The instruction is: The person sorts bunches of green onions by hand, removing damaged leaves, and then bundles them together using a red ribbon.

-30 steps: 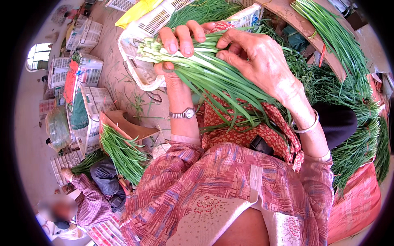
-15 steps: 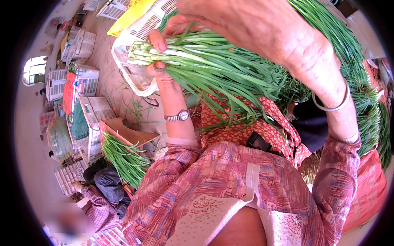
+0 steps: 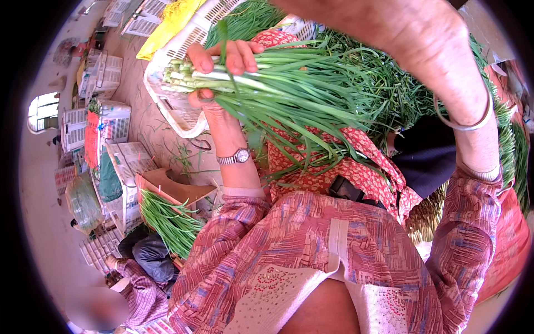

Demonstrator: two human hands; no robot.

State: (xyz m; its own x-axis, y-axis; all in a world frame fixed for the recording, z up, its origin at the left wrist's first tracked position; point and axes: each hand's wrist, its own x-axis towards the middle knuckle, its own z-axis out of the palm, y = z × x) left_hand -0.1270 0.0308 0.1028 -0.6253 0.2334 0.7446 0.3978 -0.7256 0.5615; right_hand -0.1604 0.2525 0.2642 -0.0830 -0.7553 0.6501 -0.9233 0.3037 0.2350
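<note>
My left hand [image 3: 225, 58], with a watch on its wrist, is closed round a bunch of garlic chives [image 3: 311, 83]. The pale cut ends stick out to the left of the fingers, and the long green leaves hang to the right over my lap. A single loose green blade [image 3: 223, 47] stands up blurred by the left fingers. My right hand [image 3: 411, 33] reaches across the upper edge above the leaves, a bangle [image 3: 467, 125] behind it. Its fingers lie beyond the picture, so whatever they hold is hidden.
A white plastic crate [image 3: 161, 103] with more chives stands ahead left, a yellow cloth [image 3: 172, 28] over it. Loose greens [image 3: 384, 72] are heaped before me. At left are stacked crates [image 3: 128, 161], a box of chives [image 3: 167, 222] and a seated person [image 3: 139, 284]. A red sack [image 3: 506, 245] lies right.
My right hand has moved up and right, away from the bunch. The left hand keeps its hold, its fingers now further over the stalks. The blade by the fingers now stands more upright.
</note>
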